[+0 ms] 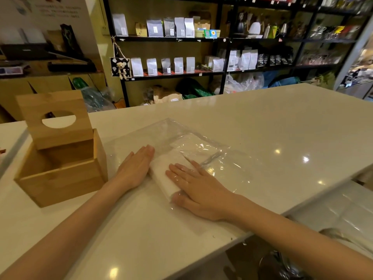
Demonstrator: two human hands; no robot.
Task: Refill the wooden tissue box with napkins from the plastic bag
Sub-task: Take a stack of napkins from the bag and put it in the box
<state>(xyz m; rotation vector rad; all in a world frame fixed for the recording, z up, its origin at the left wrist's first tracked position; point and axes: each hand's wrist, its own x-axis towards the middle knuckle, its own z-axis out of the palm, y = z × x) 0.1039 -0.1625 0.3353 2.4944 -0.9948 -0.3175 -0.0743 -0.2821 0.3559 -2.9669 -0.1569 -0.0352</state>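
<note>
A wooden tissue box [60, 176] stands at the left of the white counter, its hinged lid [54, 118] with a round hole raised; the inside looks empty. To its right lies a clear plastic bag [193, 150], flat on the counter. A white stack of napkins [163, 174] sits at the bag's near end. My left hand [137, 168] presses flat against the stack's left side. My right hand [193, 186] lies over the stack's right side, fingers spread, thumb at its near end. The stack is squeezed between both hands.
The white counter [262, 128] stretches back and right, its edge running diagonally at the lower right. Shelves [181, 73] of white pouches and kettles stand behind. More plastic sheeting [343, 215] lies below the counter at the right.
</note>
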